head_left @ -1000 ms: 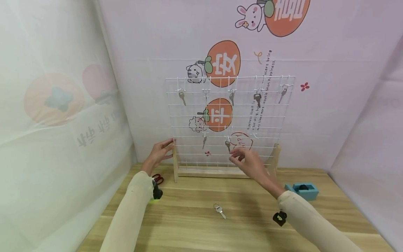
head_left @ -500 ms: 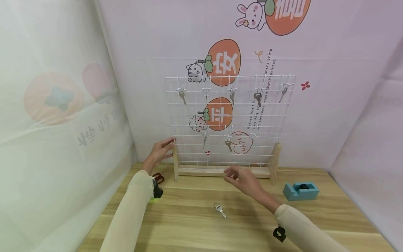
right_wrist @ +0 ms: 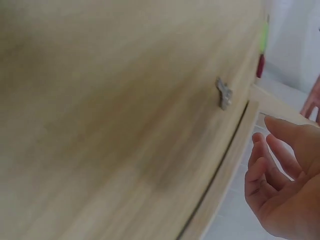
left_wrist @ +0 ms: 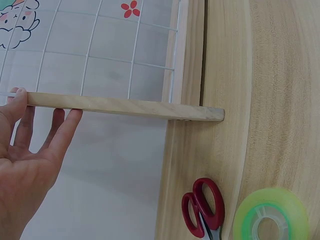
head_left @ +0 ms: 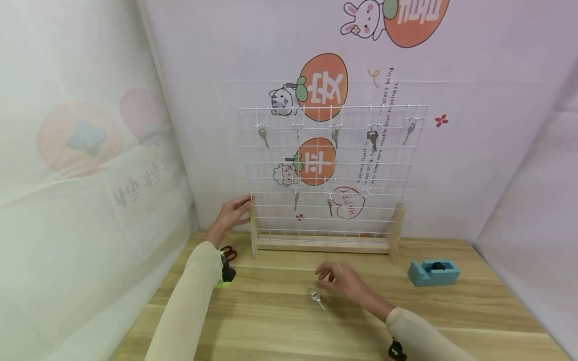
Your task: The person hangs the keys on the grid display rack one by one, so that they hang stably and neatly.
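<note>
While left hand [head_left: 231,214] steadies wooden post [left_wrist: 125,106], metal key [head_left: 315,297] lies flat.

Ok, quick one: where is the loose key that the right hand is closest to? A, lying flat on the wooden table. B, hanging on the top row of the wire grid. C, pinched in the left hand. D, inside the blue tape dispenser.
A: the loose key lies flat on the wooden table just beside the right hand, which hovers near without touching it, while the left hand rests on the grid's wooden post.
</note>
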Available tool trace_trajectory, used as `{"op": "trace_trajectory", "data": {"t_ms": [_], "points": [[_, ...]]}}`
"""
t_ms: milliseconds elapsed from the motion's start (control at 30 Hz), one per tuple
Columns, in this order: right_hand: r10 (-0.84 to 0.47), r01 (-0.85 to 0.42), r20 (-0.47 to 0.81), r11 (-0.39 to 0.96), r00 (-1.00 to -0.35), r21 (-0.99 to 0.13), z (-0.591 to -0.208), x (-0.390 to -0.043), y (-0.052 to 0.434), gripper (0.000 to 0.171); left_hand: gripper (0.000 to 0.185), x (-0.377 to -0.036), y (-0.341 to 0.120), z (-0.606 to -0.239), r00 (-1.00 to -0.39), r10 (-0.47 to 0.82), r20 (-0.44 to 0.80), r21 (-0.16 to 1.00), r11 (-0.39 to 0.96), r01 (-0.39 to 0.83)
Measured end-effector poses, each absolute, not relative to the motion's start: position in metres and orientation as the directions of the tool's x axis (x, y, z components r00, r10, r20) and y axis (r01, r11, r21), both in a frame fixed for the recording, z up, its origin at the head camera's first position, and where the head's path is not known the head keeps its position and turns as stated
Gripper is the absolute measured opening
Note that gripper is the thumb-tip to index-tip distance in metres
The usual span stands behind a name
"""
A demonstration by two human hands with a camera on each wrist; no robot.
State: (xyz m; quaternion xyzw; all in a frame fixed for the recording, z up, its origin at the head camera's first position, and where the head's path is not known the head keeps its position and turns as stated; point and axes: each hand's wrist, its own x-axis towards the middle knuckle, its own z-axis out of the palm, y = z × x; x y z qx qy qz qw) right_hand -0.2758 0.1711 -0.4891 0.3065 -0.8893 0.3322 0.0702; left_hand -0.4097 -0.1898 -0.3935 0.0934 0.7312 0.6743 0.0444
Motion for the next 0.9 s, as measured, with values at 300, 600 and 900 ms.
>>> {"op": "trace_trajectory", "data": {"t_ms": [300,600,900], "points": [[-0.513,-0.523,0.205,0.612,-0.834,-0.594,-0.510,-0.270,0.168,0.022,0.050,-0.413,-0.190,-0.394,-0.981,0.186,0.051,0.995,0.071,0.065],[-0.518,-0.513,0.179,0.623,-0.836,-0.591,-0.513,-0.268,0.167,0.022,0.050,-0.413,-0.189,-0.394,-0.984,0.173,0.048,0.995,0.078,0.062],[-0.486,-0.518,0.232,0.613,-0.842,-0.596,-0.517,-0.264,0.167,0.013,0.050,-0.413,-0.189,-0.395,-0.983,0.175,0.052,0.995,0.076,0.066]]}}
